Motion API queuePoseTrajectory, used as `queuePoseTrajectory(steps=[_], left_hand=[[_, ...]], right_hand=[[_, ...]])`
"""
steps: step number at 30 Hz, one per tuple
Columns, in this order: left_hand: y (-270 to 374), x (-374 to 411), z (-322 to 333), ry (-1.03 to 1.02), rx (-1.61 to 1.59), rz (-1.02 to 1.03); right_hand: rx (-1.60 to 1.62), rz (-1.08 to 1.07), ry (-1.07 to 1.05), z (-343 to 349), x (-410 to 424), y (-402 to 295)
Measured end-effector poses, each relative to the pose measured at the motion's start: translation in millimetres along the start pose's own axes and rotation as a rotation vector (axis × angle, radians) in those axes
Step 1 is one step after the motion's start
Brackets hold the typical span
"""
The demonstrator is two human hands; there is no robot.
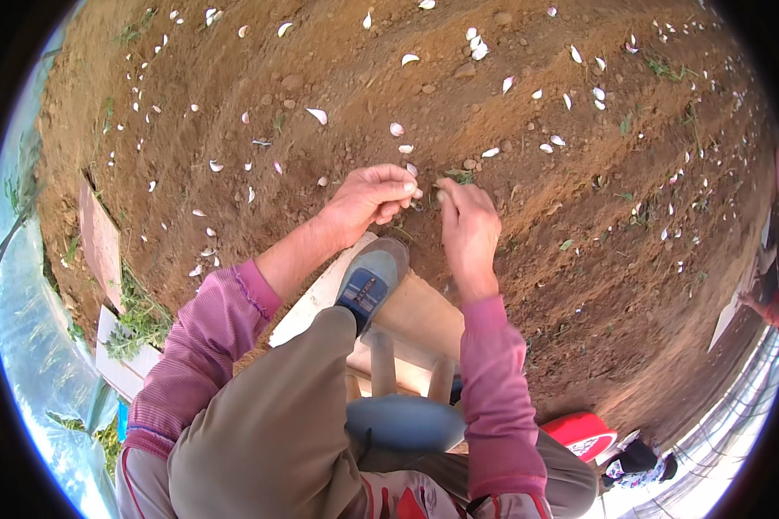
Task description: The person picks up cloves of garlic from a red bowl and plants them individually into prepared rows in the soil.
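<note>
My left hand [376,198] is over the brown soil with thumb and fingers pinched on a small pale piece, which looks like a garlic clove [417,193]. Close to its right, my right hand [470,217] has its fingers curled, the tips near a small green weed [459,175]; whether it holds anything cannot be told. Many white and pinkish garlic cloves lie scattered on the soil, among them one clove [406,149] just beyond my hands and another [396,129] behind it.
Under my shoe [373,279] lies a pale board [422,311], with a blue-topped stool [406,422] behind it. A red basin [578,434] with white contents stands at lower right. Boards [100,240] and weeds [136,324] edge the soil at left, beside plastic sheeting. Part of another person shows at far right.
</note>
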State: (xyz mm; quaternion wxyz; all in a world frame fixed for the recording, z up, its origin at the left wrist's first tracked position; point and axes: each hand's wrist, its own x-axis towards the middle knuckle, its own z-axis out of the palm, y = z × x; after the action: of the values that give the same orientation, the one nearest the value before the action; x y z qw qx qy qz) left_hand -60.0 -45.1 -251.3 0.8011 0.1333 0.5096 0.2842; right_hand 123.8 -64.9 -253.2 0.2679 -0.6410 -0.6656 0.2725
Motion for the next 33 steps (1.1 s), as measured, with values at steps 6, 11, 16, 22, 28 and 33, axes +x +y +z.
queuePoseTrajectory(steps=[6,11,16,22,28,33], left_hand=[[-25.0,0.4,12.2,-0.042,0.425,0.227],[-30.9,9.8,20.2,0.026,0.510,0.275],[-24.4,16.0,22.1,-0.061,0.163,-0.080],[-32.8,14.9,26.8,-0.045,0.132,-0.150],[-48.4,5.5,14.7,0.057,0.175,-0.219],[-53.8,-1.3,19.0,0.070,0.224,-0.240]], right_hand=[[0.075,0.173,-0.195,-9.2,-28.6,-18.9],[0.200,0.306,-0.154,-11.0,-19.6,-5.5],[0.197,0.079,-0.093,-17.9,-4.4,1.1],[0.297,0.371,-0.192,-27.1,-3.4,8.2],[-0.383,-0.136,-0.037,-3.4,20.1,45.5],[-0.673,-0.170,-0.080,12.0,32.8,55.0]])
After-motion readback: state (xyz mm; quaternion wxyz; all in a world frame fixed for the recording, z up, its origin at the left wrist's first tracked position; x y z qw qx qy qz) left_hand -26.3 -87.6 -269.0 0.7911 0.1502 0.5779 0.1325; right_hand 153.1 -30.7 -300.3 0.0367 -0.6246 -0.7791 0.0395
